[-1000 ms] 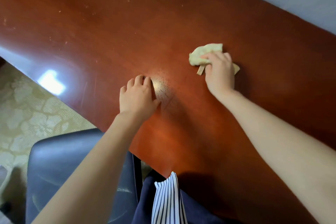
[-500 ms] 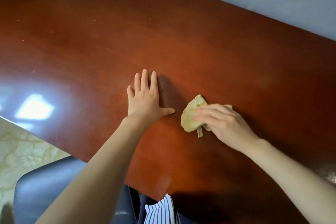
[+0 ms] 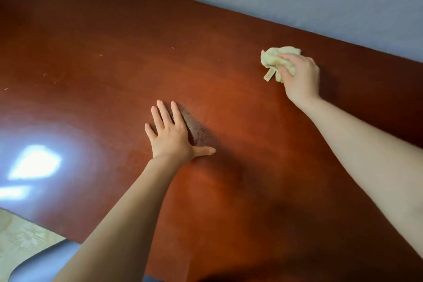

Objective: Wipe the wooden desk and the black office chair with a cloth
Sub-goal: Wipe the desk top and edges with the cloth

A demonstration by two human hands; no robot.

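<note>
head: crumpled cloth (image 3: pixel 271 58) on glossy desk (image 3: pixel 114 52)

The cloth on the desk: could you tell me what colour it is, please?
Pale yellowish cream; the head view shows the cloth best.

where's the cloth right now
In the head view the crumpled pale yellow cloth lies on the reddish-brown wooden desk at upper right, near its far edge by the wall, gripped by the right hand.
</note>
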